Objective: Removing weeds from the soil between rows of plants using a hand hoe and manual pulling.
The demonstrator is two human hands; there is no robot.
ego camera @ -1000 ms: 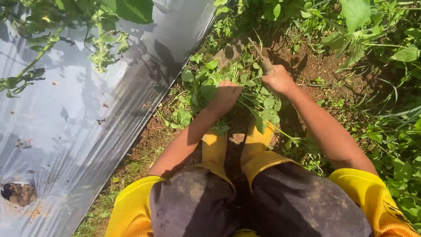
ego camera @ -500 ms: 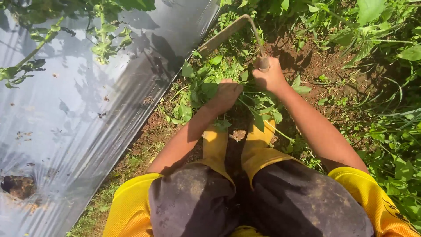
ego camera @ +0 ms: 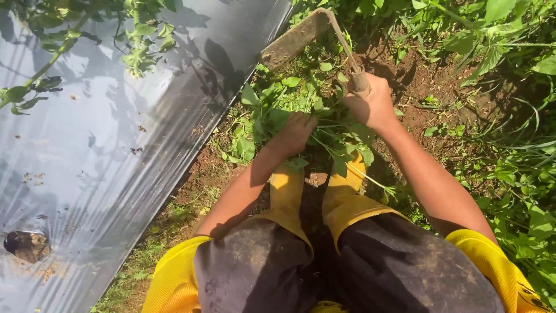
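Note:
My right hand grips the short wooden handle of a small hand hoe, whose flat muddy blade is lifted up and to the left over the ground. My left hand is closed around a clump of green leafy weeds growing in the brown soil just in front of my yellow boots. Both forearms reach forward over my knees.
A wide sheet of shiny silver plastic mulch covers the bed on the left, with a planting hole near its lower left. Leafy plants hang over its top. Dense green weeds fill the right side.
My right hand has raised the hoe, so its blade now shows high above the weeds. The left hand stays closed on the weed clump.

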